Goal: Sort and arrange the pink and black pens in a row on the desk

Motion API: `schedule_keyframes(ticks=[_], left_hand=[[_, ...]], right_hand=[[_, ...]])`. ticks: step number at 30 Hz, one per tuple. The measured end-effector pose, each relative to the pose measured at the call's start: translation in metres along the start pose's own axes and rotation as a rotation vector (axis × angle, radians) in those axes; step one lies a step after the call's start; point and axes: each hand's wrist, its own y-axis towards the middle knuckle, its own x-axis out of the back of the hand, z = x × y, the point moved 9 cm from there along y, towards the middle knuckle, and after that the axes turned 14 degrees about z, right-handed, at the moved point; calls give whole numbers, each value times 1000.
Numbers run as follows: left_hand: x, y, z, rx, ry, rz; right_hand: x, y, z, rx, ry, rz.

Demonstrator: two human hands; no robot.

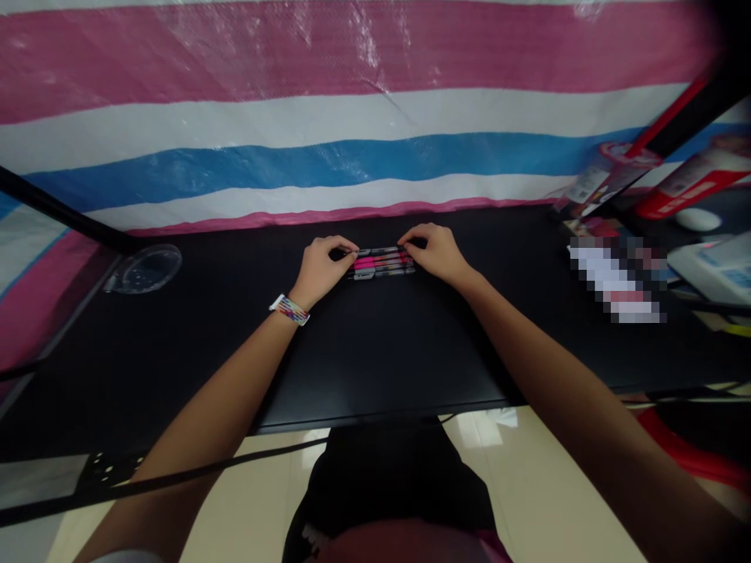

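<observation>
Several slim pens (384, 263) lie side by side in the middle of the black table, with clear barrels and pink and dark parts. My left hand (324, 270), with a colourful woven band at the wrist, is at their left end, thumb and forefinger closed at the tip of the farthest pen (381, 251). At the right end, my right hand (435, 249) pinches the other end of that same pen, its fingers curled. The fingertips partly cover the pen ends.
A clear round plastic lid (149, 268) lies at the left on the black table (375, 352). To the right are a clear cup (610, 180), a red-and-white container (698, 184), a white rounded object (698, 220) and a blurred-out item (616, 280). A striped sheet (352, 125) hangs behind.
</observation>
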Motion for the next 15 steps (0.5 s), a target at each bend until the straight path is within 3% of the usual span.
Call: schedule_keyframes(ticks=[15], left_hand=[[-3,0,-8,47,109,56]], right_hand=[[-2,-3,10,19,-104,29]])
